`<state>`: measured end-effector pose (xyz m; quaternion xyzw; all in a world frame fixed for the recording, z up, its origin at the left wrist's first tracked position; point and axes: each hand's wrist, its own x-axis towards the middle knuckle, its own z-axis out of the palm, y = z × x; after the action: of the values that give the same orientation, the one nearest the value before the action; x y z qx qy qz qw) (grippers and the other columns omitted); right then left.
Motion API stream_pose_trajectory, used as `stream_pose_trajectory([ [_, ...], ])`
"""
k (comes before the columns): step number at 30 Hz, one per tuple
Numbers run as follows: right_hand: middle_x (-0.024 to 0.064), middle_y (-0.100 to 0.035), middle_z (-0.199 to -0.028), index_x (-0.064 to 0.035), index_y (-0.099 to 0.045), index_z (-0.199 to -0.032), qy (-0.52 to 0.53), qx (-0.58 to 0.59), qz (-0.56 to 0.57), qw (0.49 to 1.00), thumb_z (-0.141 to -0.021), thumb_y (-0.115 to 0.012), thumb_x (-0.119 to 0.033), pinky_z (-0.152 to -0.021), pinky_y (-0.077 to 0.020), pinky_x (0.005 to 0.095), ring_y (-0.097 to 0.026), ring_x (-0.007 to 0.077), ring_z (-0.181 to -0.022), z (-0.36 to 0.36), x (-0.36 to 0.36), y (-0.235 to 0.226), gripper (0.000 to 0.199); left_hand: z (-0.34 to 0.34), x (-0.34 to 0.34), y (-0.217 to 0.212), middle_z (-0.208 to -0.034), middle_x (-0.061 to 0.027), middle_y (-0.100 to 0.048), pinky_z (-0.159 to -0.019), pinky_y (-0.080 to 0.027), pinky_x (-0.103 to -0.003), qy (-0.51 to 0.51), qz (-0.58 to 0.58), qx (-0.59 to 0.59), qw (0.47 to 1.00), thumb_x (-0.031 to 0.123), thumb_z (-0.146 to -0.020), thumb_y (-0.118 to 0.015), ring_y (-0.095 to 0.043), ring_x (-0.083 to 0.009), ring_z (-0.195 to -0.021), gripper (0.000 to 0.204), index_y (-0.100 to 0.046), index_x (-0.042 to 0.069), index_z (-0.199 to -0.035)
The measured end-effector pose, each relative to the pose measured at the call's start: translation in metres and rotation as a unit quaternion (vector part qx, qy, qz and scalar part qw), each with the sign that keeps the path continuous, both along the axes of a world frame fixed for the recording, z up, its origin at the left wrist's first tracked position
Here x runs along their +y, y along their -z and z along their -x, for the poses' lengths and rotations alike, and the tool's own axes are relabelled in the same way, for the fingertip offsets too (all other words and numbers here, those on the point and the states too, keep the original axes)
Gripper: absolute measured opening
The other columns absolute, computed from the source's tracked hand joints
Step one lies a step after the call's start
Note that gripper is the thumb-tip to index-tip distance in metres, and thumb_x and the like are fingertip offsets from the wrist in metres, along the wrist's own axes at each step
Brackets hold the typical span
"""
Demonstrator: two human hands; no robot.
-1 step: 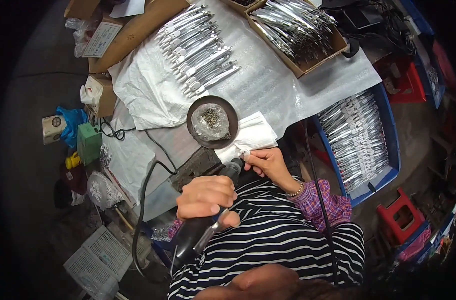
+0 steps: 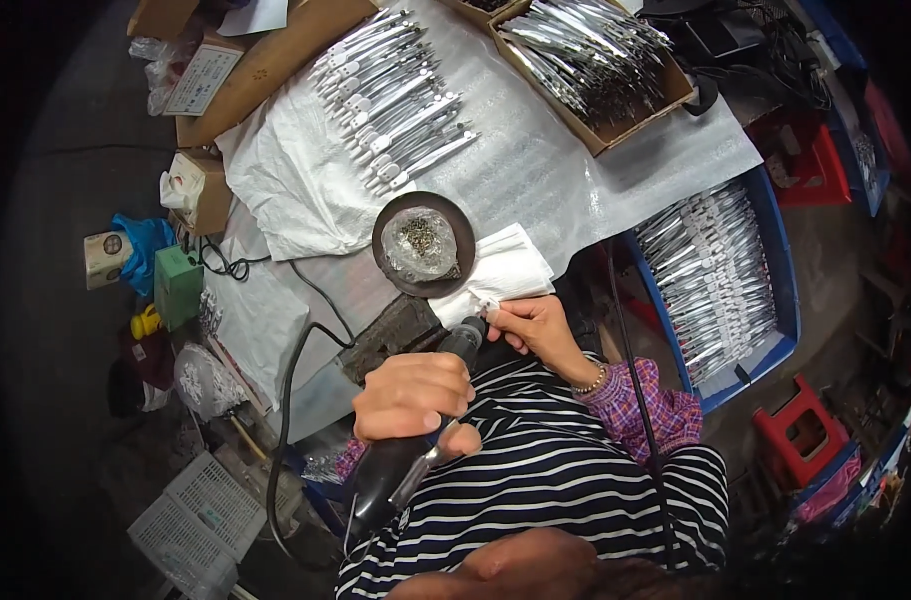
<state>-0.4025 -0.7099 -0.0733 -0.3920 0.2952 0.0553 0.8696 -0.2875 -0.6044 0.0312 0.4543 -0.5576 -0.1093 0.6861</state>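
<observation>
A worktable (image 2: 535,170) draped in white foam sheeting filled the upper middle of the view, and a blue crate (image 2: 775,290) packed with silvery metal pieces stood off its right edge. On the sheeting lay a spread of silvery metal tools (image 2: 395,95), and a cardboard box (image 2: 615,125) at the far side held more of them. Near the table's front edge sat a round dark dish (image 2: 423,245) with a small clear bag of tiny parts in it, and a folded white cloth (image 2: 505,270) lay just beside the dish on its right. The left hand (image 2: 410,395) was closed around a black electric screwdriver (image 2: 405,440), its cord trailing off to the left and its tip pointing up toward the table's edge. The right hand (image 2: 540,325) pinched a small metal piece (image 2: 488,303) between the fingertips, right at the screwdriver's tip and over the corner of the cloth; the piece was too small to make out further.
</observation>
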Motion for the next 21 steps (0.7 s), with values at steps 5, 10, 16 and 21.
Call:
stream_pose_trajectory([
  [5, -0.0043, -0.050, -0.052, 0.0000, -0.067, -0.072, -0.005, 0.005, 0.001, 1.000, -0.086, -0.063, -0.018, -0.039, -0.0290, 0.0165, -0.040, 0.0005, -0.044, 0.002, 0.001, 0.007, 0.024, -0.002, -0.002, 0.002, -0.071, -0.0115, -0.059, -0.051, -0.054, -0.037, 0.015, -0.015, -0.002, 1.000, 0.009, -0.069, -0.079, -0.062, -0.0256, -0.057, 0.044, -0.043, 0.003, -0.094],
  [10, -0.0048, -0.049, -0.051, -0.0010, -0.067, -0.071, -0.001, 0.017, 0.000, 1.000, -0.086, -0.063, -0.019, -0.039, -0.0283, 0.0165, -0.039, 0.0002, -0.044, 0.003, 0.003, 0.013, 0.023, -0.003, -0.012, 0.004, -0.063, -0.0124, -0.057, -0.047, -0.052, -0.036, 0.023, 0.012, 0.006, 1.000, 0.002, -0.072, -0.074, -0.059, -0.0246, -0.051, 0.032, -0.043, 0.000, -0.080],
  [16, -0.0039, -0.048, -0.050, 0.0006, -0.065, -0.070, -0.001, 0.001, -0.011, 1.000, -0.087, -0.062, -0.017, -0.039, -0.0273, 0.0170, -0.038, 0.0016, -0.043, 0.003, 0.004, 0.012, 0.025, 0.008, -0.022, -0.002, -0.061, -0.0137, -0.058, -0.050, -0.053, -0.035, 0.040, -0.017, -0.042, 0.998, -0.006, -0.069, -0.067, -0.057, -0.0226, -0.049, 0.030, -0.039, 0.001, -0.061],
  [21, -0.0038, -0.046, -0.049, 0.0006, -0.064, -0.068, 0.005, -0.001, -0.004, 1.000, -0.087, -0.062, -0.016, -0.039, -0.0264, 0.0172, -0.037, 0.0017, -0.043, 0.002, 0.003, 0.011, 0.025, 0.008, -0.022, 0.000, -0.062, -0.0137, -0.058, -0.053, -0.054, -0.036, 0.039, -0.035, -0.046, 0.998, -0.004, -0.069, -0.067, -0.058, -0.0226, -0.050, 0.030, -0.039, 0.001, -0.060],
])
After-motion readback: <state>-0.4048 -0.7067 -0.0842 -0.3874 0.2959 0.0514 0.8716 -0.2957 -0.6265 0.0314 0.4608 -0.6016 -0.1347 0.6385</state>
